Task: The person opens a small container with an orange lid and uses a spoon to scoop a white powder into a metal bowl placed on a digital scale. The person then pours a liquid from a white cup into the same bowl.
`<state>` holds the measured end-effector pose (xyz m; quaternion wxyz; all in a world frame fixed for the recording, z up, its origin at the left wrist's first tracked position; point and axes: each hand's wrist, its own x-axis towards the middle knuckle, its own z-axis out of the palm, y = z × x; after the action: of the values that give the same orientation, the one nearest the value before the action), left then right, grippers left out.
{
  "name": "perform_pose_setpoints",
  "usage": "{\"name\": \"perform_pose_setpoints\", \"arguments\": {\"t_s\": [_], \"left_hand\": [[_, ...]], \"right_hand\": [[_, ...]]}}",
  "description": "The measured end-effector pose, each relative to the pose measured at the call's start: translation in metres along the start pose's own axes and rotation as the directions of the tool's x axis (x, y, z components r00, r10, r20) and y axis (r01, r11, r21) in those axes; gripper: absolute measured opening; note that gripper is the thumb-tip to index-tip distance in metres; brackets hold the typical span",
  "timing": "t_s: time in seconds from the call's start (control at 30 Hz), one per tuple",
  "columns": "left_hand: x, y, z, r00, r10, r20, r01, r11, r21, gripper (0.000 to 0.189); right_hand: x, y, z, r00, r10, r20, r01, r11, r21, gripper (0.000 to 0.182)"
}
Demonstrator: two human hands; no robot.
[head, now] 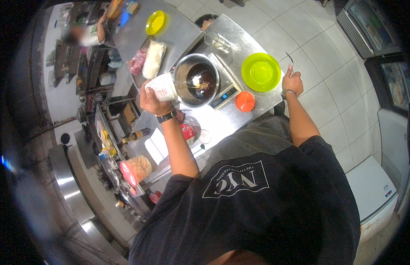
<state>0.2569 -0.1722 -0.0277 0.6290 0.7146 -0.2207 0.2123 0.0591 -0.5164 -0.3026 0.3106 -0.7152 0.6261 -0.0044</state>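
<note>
My left hand [154, 101] holds a white tub [162, 86] with red print, tilted against the rim of a stainless steel pot [180, 94]. A thin amber stream seems to run from the tub's mouth into the dark liquid [201, 75] in the pot. The pot rests on a digital scale [224, 96] with a lit display. My right hand [292, 82], past the table's right edge, is closed around a thin metal utensil [290, 57]; its type is unclear. Nearest to that hand is a lime-green bowl [262, 81], with an orange-red lid [245, 101] close by.
A drinking glass [219, 43] lies behind the scale. Bagged white food [154, 61], a pink-red bag [138, 61] and a yellow plate [155, 22] occupy the adjoining steel table. A red-labelled plastic container [190, 131] sits near my left forearm. Another person [92, 35] works at far left.
</note>
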Motion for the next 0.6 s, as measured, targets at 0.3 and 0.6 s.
{"name": "perform_pose_setpoints", "arguments": {"t_s": [0.3,0.6], "left_hand": [[0.0007,0.0011,-0.0009,1.000,-0.015,0.001,0.015,1.000,-0.017,0.043],[0.0054,0.0020,0.0013,1.000,0.025,-0.005,-0.025,0.999,0.023,0.044]], "right_hand": [[0.0007,0.0003,0.0011,1.000,0.003,-0.001,-0.003,1.000,-0.011,0.072],[-0.0002,0.0000,-0.0004,1.000,0.005,0.004,-0.005,1.000,-0.006,0.072]]}}
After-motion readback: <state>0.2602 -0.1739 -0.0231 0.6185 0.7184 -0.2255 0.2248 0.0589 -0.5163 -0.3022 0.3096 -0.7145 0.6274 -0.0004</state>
